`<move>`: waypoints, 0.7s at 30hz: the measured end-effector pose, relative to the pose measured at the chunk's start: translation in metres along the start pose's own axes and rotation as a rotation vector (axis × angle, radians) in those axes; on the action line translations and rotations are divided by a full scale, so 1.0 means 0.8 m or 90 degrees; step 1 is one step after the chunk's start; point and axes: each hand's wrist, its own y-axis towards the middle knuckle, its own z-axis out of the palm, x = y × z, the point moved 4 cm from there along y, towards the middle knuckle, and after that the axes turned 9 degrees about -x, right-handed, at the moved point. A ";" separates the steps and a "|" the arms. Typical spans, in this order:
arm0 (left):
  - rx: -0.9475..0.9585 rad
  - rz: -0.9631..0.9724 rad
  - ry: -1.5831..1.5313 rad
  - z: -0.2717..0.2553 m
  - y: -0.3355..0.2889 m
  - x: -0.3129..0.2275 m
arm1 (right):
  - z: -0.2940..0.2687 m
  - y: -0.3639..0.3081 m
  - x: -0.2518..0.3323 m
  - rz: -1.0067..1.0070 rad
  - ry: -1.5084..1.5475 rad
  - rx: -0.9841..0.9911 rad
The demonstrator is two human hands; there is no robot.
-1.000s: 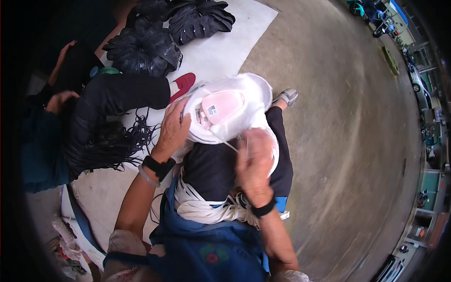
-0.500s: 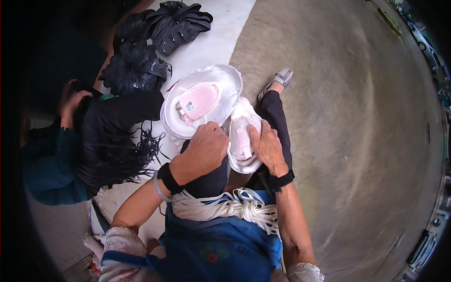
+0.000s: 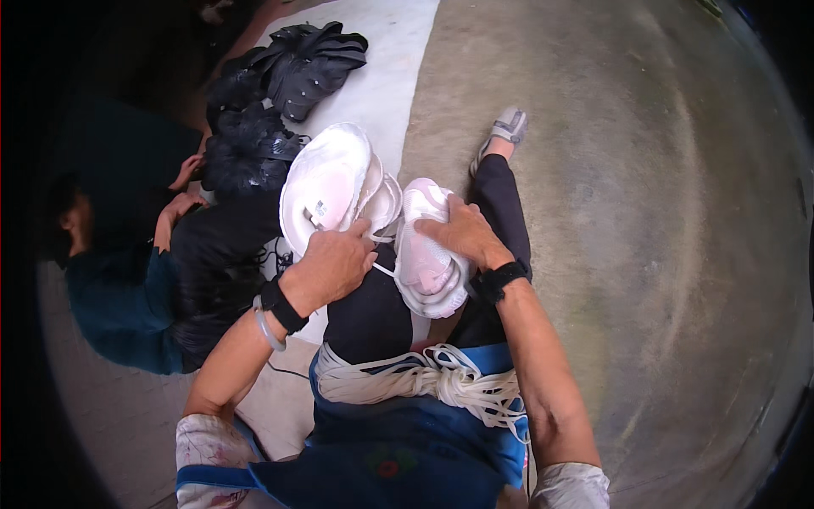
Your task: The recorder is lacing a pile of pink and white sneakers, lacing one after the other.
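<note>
Shoe (image 3: 428,254) lies toe-away under right hand (image 3: 462,233)'s pressing grip; left hand (image 3: 331,267) pinches lace (image 3: 383,270).

The person is wearing short, pale printed sleeves (image 3: 208,441), leaving both forearms bare. The left hand (image 3: 331,267) is carrying a broad black band (image 3: 281,307) at the wrist, with a thin silvery-grey ring bracelet (image 3: 265,329) sitting just behind it. The right hand (image 3: 462,233) is wearing a black strap of similar kind (image 3: 498,280) at its wrist. A blue fabric apron (image 3: 398,441) is covering the lap, showing a small red mark near its middle. Black trousers (image 3: 500,195) are covering the legs, and a light grey sandal (image 3: 507,127) is showing on one foot.
</note>
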 end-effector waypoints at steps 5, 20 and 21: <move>-0.050 -0.023 -0.045 0.004 -0.004 -0.028 | 0.010 0.005 -0.007 -0.031 -0.022 0.008; -0.047 -0.084 0.057 -0.017 -0.018 -0.034 | 0.006 -0.055 -0.017 -0.083 0.087 -0.264; -0.047 -0.071 0.055 -0.019 -0.017 -0.033 | 0.007 -0.052 -0.019 -0.092 0.087 -0.264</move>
